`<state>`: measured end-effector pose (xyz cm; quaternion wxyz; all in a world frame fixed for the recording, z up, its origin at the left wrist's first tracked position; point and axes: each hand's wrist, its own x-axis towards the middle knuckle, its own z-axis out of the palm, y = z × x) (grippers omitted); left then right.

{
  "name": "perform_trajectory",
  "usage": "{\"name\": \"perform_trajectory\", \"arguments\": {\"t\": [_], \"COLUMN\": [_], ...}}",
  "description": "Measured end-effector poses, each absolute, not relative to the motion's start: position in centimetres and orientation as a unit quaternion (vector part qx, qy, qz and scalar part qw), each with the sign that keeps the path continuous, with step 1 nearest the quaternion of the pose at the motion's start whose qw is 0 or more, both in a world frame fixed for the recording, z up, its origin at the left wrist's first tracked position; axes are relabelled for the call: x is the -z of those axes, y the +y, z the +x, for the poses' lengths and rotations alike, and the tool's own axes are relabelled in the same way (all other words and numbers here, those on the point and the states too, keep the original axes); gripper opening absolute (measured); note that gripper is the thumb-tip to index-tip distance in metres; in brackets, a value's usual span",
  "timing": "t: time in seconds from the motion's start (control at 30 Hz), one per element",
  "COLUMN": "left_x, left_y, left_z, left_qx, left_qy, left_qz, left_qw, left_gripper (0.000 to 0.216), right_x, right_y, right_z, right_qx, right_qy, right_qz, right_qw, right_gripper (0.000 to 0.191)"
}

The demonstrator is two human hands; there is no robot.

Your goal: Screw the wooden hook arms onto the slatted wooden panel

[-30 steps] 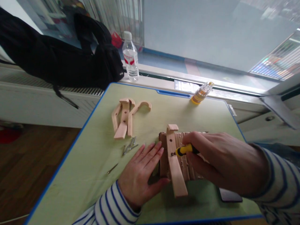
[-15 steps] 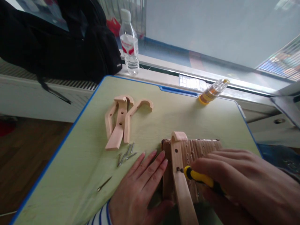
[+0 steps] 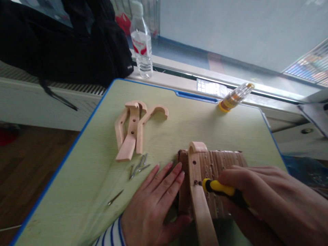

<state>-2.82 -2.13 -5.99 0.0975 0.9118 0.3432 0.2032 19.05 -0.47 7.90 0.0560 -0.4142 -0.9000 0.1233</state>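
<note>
You look to be at the screwing step: your right hand has its grip closed round the yellow-and-black screwdriver, its tip at the lower hole of the hook. Whether a screw head sits under the tip is too small to tell. The hook lies across the ribbed block, near its left end, with its curl just past the block's far edge and its long end jutting toward you. Your left hand is spread flat with the grip wide, holding nothing, fingertips at the block's left side and thumb by the near corner. As I judge it, the next move calls for lining the slanting driver up with the hole, pressing and turning while your left hand braces the block; a slip would head toward those fingers.

For room, the desk gives you space beyond the curl, as far as the yellow bottle by the far edge. On the left it is tighter: the loose screws lie just beside your fingers, one lone screw nearer the blue left edge, and the three spare hooks beyond.
</note>
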Motion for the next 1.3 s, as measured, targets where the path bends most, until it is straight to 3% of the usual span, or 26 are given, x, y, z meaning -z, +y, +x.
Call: {"name": "perform_trajectory", "arguments": {"t": [0.33, 0.7, 0.93, 1.3], "left_x": [5.7, 5.6, 5.4, 5.4], "left_y": [-2.2, -2.3, -2.3, -2.4], "left_z": [-2.7, -2.7, -2.6, -2.6], "left_qx": [-0.214, -0.223, -0.232, -0.232], "left_qy": [0.345, 0.340, 0.344, 0.340], "left_qz": [0.909, 0.906, 0.900, 0.901], "left_qw": [0.095, 0.116, 0.136, 0.133], "left_gripper": [0.071, 0.072, 0.071, 0.068], "right_x": [-7.4, -8.9, -9.6, -9.0], "right_y": [-2.1, 0.1, 1.3, 0.6], "right_z": [18.4, 18.0, 18.3, 18.4], "right_qx": [-0.098, -0.128, -0.164, -0.118], "right_qy": [-0.860, -0.897, -0.921, -0.911], "right_qz": [-0.494, -0.419, -0.353, -0.396], "right_qw": [0.089, 0.053, -0.024, -0.008], "right_gripper": [0.010, 0.013, 0.005, 0.010]}}
